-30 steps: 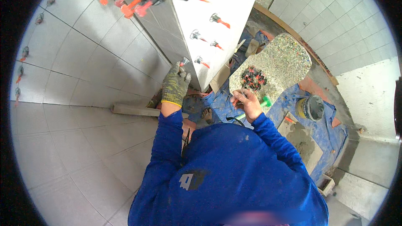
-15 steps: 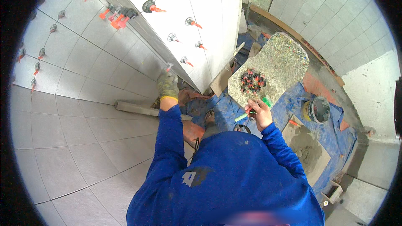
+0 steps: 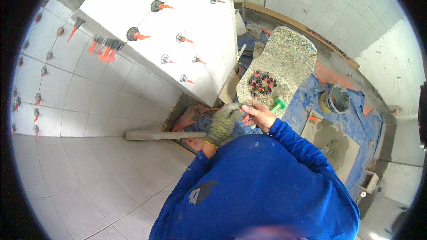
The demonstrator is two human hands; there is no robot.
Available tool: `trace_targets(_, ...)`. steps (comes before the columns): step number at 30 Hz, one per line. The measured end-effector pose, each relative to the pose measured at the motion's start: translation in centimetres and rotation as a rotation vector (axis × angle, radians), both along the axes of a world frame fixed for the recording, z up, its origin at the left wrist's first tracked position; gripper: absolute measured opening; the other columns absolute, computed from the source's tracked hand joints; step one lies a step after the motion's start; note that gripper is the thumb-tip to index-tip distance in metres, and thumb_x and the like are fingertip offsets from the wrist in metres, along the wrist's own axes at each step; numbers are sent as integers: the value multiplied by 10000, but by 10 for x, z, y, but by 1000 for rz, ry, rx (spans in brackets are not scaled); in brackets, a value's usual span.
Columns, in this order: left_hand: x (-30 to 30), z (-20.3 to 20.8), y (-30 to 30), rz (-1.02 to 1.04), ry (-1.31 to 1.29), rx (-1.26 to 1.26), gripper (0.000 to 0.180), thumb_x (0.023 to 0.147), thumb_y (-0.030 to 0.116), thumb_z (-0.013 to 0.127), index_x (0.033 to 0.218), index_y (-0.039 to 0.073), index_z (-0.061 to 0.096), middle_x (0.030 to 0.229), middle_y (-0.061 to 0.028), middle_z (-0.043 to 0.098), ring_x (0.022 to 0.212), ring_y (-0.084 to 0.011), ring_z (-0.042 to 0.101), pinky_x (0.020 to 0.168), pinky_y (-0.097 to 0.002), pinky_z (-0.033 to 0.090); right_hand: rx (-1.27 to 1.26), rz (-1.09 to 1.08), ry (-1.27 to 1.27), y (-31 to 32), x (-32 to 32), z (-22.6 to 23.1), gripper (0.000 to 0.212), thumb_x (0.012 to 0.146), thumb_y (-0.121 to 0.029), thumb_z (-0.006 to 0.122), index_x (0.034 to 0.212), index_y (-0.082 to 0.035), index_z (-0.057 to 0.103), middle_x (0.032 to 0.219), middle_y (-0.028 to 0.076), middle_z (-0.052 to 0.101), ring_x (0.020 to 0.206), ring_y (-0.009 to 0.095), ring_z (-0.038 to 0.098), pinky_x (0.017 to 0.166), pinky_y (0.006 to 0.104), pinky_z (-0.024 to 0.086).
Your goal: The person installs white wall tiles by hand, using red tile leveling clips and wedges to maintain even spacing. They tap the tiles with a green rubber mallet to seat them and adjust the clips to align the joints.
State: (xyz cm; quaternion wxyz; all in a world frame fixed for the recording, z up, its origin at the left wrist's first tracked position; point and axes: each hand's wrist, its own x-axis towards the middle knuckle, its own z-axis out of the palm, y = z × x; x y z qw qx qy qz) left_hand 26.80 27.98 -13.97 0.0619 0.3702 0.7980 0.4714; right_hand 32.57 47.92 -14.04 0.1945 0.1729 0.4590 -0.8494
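Note:
My left hand (image 3: 224, 123), in a grey-green work glove, is closed in front of my belly, against the fingers of my right hand. What the glove may hold is hidden. My bare right hand (image 3: 261, 114) is closed around a small green-headed mallet (image 3: 279, 104); its head sticks out on the far right side, and its pale green handle end shows below the fingers. A small red piece (image 3: 243, 110) shows between the fingertips of both hands; its kind is too small to tell. A pile of black and red tile levelling clips (image 3: 261, 83) lies just beyond the hands.
The pile rests on a speckled foam board (image 3: 291, 55). At right, a bucket (image 3: 336, 99) and a mortar-smeared board (image 3: 331, 140) stand on blue sheeting (image 3: 302, 95). Levelling clips with red tails (image 3: 135, 34) stud the tiled wall corner at left. A long bar (image 3: 164, 135) lies near my left arm.
My left hand has come away from the wall corner, moving right to meet my right hand. My right hand has shifted slightly left, with the mallet still in it.

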Motion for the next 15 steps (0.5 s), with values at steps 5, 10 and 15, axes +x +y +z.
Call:
trace_targets(5,16,15,33,-22,-80,-146,403,864,293,693,1181,50,641,1159,-164,646,1064,-340,616,936,-405,481,-30,-231,-43,31,21,-17,343,857,-150,757,1094,-42,534,839,50,640,634,126,606,566,293,549)
trace_targets(10,13,-4,30,-58,-233,-101,345,913,255,649,1174,31,657,1176,-161,658,1094,-300,617,966,-387,472,-11,-724,234,90,64,-11,208,828,-38,665,1014,-79,581,854,34,623,701,146,618,645,289,517)
trace_targets(15,17,-37,5,5,-312,-5,334,923,188,654,1209,17,629,1179,-143,650,1048,-241,638,898,-353,527,475,-1427,429,192,145,64,294,811,-11,661,1080,-55,552,876,28,568,711,146,617,640,290,521)
